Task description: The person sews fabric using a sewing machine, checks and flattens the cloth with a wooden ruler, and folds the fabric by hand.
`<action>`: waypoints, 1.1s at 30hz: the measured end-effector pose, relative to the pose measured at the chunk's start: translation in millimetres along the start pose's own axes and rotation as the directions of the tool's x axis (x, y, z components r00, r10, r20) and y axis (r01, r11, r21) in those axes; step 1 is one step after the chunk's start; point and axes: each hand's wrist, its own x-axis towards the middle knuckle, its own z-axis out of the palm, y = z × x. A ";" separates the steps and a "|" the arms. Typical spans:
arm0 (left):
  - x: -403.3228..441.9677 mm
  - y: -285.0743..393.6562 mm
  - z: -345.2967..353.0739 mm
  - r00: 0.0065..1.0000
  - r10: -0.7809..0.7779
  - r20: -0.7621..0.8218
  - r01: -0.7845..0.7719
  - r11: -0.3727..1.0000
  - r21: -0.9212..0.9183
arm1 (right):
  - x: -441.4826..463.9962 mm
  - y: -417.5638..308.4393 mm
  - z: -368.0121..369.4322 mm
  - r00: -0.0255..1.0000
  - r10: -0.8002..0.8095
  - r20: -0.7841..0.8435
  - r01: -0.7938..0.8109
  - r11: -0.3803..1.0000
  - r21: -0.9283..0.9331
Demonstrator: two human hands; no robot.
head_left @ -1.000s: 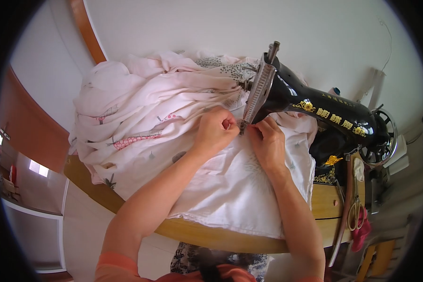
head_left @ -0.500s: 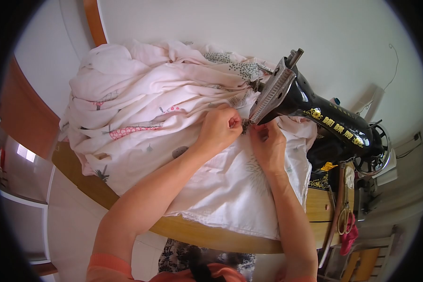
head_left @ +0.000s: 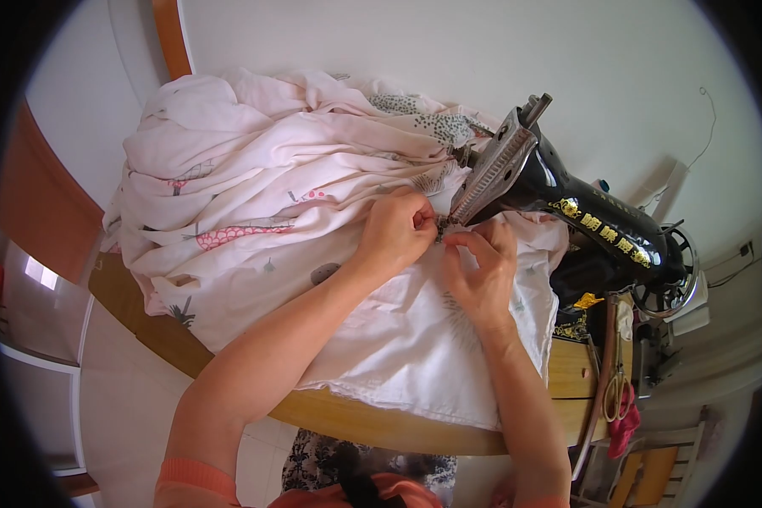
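Observation:
A black sewing machine (head_left: 601,218) with gold lettering stands at the right, its needle end over a large white and pale pink printed cloth (head_left: 381,330). My left hand (head_left: 398,229) rests on the cloth just left of the needle area, fingers curled into a pinch; what is between the fingertips is too small to make out. On the other side of the needle area is my right hand (head_left: 483,267), its thumb and forefinger bent toward each other near the presser foot. Whether its fingertips hold anything is unclear.
The cloth lies bunched over a wooden table (head_left: 389,423), with its back part heaped against the wall. Scissors (head_left: 616,394) and a pink item (head_left: 625,423) hang at the table's right side. A wooden chair (head_left: 648,478) stands at the lower right.
My right hand has drawn slightly down from the needle area, and its thumb and forefinger show more clearly. My left hand keeps its curled pose. The view has shifted a little.

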 end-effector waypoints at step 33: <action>-0.4 -2.6 0.8 0.998 0.069 -0.009 -0.069 0.997 0.015 | 1.9 8.3 13.3 0.899 0.414 0.143 -0.432 0.890 0.147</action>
